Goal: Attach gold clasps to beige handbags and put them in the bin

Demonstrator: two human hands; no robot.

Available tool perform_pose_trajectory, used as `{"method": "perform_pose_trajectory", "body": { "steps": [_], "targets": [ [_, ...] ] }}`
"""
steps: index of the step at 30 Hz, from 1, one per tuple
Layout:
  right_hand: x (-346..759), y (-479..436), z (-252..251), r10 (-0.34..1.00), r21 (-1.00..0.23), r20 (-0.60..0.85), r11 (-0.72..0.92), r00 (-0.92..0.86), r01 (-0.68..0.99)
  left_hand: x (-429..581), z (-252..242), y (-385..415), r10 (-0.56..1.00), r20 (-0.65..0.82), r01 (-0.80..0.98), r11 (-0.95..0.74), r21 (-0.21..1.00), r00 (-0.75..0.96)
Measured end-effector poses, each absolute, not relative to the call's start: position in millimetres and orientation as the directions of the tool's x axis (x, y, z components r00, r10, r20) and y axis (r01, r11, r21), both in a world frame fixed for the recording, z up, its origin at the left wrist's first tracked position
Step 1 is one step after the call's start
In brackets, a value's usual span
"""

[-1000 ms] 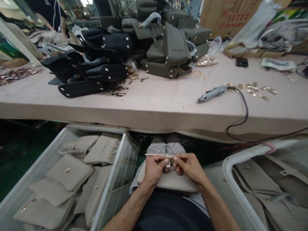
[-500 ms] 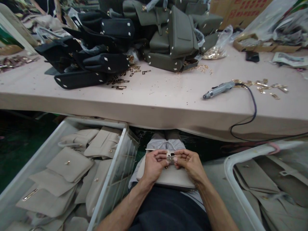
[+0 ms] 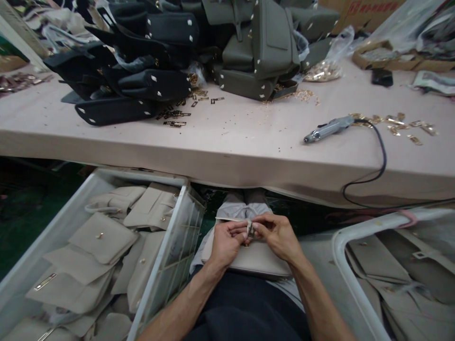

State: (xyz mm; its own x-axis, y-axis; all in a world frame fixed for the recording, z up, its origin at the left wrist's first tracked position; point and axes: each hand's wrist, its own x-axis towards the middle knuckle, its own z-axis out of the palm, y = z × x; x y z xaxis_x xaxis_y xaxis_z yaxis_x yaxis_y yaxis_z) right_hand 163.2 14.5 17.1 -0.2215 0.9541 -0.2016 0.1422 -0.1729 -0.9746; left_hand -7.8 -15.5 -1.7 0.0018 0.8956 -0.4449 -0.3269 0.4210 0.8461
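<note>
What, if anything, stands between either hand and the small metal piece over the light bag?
Nothing visible does: the left hand and right hand both hold the small metal piece over the light bag. The grey corded tool lies farther off on the table, not between them.

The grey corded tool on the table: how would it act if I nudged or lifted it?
Nudged, the grey tool might roll a little, since its body looks rounded. Lifted, it would probably feel some tug from its dark cord, which trails over the table edge. Its casing looks rigid, so bending seems unlikely.
</note>
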Motion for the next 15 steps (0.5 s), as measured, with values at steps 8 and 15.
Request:
{"method": "perform_pose_trajectory", "body": {
  "steps": [8,15],
  "targets": [
    [157.3,10.2,6.1,0.972,-0.954,-0.112,-0.047,-0.208,0.297,-7.3,9.7,-13.5,0.905,-0.421,-0.319,0.416,0.851,0.057],
    [154.1,13.2,14.5,0.979,-0.933,-0.013,0.060,-0.203,0.354,-8.5,5.4,-12.3,0.901,-0.431,-0.305,0.426,0.852,0.052]
  ]
}}
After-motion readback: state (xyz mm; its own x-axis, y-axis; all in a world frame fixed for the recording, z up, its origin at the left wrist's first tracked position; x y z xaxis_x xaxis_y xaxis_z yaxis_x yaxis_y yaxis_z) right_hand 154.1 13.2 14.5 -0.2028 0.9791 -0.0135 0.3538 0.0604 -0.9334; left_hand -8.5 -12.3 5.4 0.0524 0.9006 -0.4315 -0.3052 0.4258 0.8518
